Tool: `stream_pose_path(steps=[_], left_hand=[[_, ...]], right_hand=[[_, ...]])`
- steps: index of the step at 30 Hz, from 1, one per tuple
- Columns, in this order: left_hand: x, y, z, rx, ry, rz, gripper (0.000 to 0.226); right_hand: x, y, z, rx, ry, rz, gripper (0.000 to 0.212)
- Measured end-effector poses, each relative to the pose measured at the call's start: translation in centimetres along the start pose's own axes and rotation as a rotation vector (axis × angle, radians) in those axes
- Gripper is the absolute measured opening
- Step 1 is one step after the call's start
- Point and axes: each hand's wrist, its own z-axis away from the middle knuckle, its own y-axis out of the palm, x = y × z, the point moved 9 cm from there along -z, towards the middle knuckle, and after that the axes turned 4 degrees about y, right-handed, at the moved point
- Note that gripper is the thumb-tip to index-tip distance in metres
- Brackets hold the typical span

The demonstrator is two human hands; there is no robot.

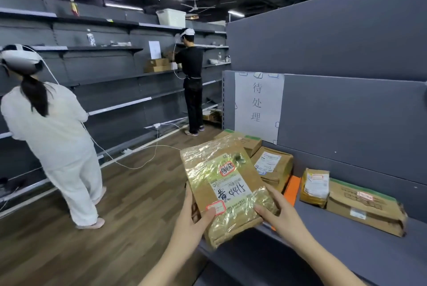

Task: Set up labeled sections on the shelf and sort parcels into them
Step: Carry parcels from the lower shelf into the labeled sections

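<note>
One tape-wrapped brown cardboard parcel (226, 188), label up, is gripped at its near end by the fingers of the left hand (191, 221) and right hand (282, 216), its long axis pointing away from them. Beyond the right fingers, four brown parcels (273, 166) and one orange packet (292, 189) lie on the grey shelf (346, 251).

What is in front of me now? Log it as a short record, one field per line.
held item: wrapped parcel, brown, shiny tape, white label on top
left hand: grips its lower left edge, thumb on top
right hand: grips its lower right corner
shelf: grey, on the right
paper sign: handwritten, taped to the shelf's back panel
brown boxes: several on the shelf, below and right of the sign
others: person in white, person in black, at far shelves
</note>
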Motion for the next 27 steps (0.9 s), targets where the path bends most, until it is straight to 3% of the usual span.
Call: stream_pose_path(steps=[3, 7, 12, 20, 27], left_hand=[[1.6, -2.6, -1.8, -0.039, -0.047, 0.045, 0.082], [3.5, -4.4, -4.1, -0.095, -0.068, 0.056, 0.075], [5.7, -4.9, -7.2, -0.159, -0.111, 0.073, 0.073], [10.2, -4.5, -13.3, -0.253, -0.233, 0.021, 0.085], [14.0, -2.4, -17.7, -0.261, -0.34, -0.047, 0.085]], right_hand=[[0.7, 2.4, -2.6, -0.006, 0.014, 0.068, 0.052], [0.8, 4.6, -6.2, 0.011, 0.029, 0.094, 0.033], [0.3, 5.6, -11.5, -0.007, -0.012, 0.195, 0.033], [-2.7, 7.0, -21.7, 0.076, -0.025, 0.624, 0.058], [-4.9, 6.7, -26.9, 0.146, -0.005, 0.916, 0.047]])
